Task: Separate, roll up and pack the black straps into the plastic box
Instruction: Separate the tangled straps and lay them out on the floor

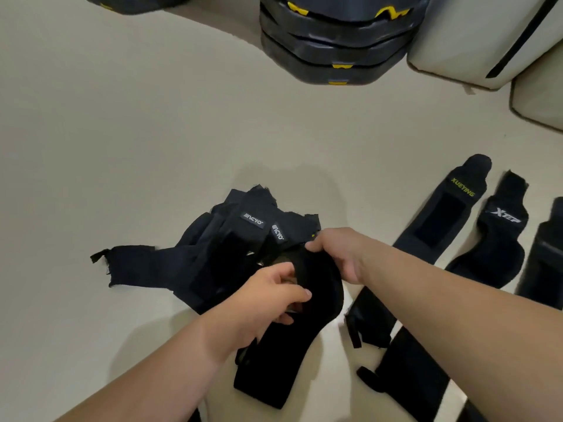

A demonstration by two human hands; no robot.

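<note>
Black straps [231, 254] lie in a messy heap on the pale, smooth floor [122, 132], left of mid, w/ one ragged end poking out to the left & two small name tags [253, 220] on top. L hand [268, 303] is just right of the heap, fingers curled, pinching the side of one long strap [289, 354] that runs from the heap down toward the person. R hand [338, 254] grips that strap's top end. Further right, more lie flat side by side: a strap w/ yellow letters [447, 208], a strap w/ white letters [496, 236] & a third strap [545, 254] at the far edge. Up top, a stack of black & yellow things [335, 47] sits on the floor, w/ pale padded blocks [475, 41] to its right.
</note>
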